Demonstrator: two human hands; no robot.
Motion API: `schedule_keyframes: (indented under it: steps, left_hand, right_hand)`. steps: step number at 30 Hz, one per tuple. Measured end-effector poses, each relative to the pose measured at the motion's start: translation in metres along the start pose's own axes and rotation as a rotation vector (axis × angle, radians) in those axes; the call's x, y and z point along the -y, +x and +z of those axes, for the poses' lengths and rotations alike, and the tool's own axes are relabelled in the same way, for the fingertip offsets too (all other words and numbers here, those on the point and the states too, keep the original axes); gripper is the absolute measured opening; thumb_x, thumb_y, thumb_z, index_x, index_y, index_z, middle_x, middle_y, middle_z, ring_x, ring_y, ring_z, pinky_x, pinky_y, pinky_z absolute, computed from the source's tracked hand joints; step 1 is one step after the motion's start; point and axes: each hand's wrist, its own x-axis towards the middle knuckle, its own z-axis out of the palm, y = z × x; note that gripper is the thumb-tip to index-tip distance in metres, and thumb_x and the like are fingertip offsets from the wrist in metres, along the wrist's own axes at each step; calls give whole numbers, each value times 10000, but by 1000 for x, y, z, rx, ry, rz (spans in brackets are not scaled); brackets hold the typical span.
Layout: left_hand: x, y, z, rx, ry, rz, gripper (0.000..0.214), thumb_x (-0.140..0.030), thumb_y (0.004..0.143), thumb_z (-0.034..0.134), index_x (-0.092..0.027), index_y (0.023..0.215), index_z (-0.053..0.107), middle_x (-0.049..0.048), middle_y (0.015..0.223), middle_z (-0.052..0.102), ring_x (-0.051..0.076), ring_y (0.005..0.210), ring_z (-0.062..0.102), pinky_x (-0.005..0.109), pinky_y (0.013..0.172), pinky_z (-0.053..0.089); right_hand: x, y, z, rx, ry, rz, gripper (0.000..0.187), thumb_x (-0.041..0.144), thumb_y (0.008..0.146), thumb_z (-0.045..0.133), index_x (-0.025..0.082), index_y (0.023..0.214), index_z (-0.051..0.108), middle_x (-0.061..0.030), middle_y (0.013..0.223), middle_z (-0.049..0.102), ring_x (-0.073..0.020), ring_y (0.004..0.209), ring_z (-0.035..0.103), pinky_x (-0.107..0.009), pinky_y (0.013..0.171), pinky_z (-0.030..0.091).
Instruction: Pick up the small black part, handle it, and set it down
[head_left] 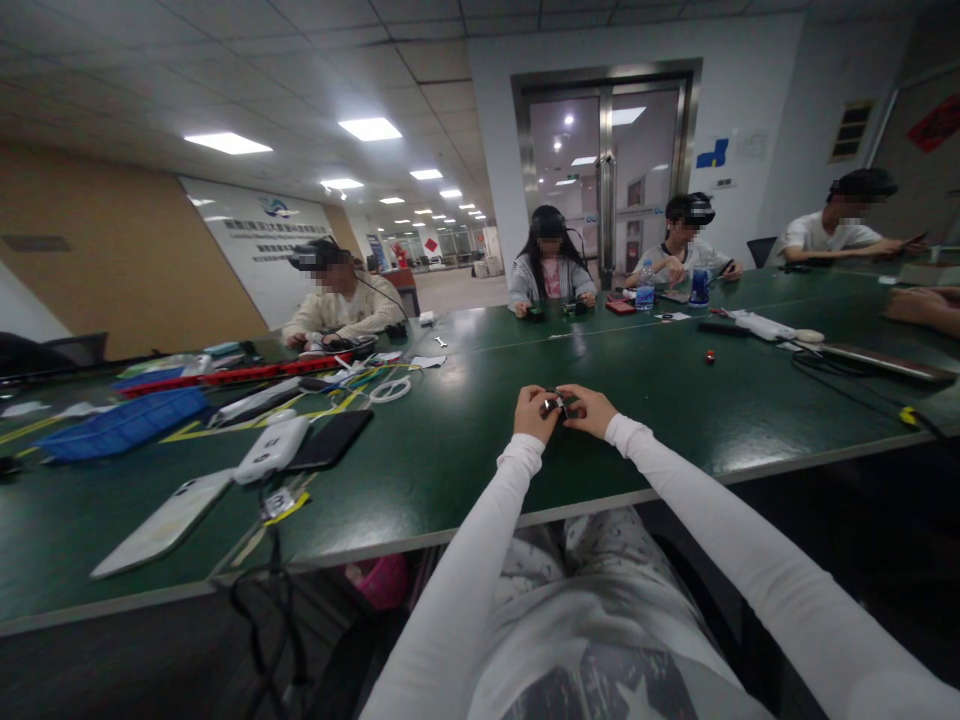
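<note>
Just above the green table (450, 450), both my hands come together around a small dark object (553, 405) with shiny metallic parts. Its kind is too small to make out. My left hand (532, 414) grips it from the left, fingers curled. From the other side my right hand (590, 411) pinches it between thumb and fingers. The fingers cover much of the object. A small red item (709, 357) lies on the table beyond my right hand.
To the left lie a pale phone (166, 522), a white power bank (271, 448), a black phone (331, 440), a blue tray (124, 424) and cables. A white device (765, 327) and a tablet (889, 362) lie right. Several people sit across the table, near bottles (699, 287).
</note>
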Motion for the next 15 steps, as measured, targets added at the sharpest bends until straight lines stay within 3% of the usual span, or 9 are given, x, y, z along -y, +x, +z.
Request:
schedule_keyframes:
  steps: [15]
  left_hand:
    - [2,0,1,-17,-93,-31,170,-151,625,581,-182,792,592,56,937,436,151,870,489,259,629,515]
  right_hand:
    - [-2,1,0,-7,-24,11,589,145,547,623,216,1099,427,-44,982,552,-84,611,549,-228,560,451]
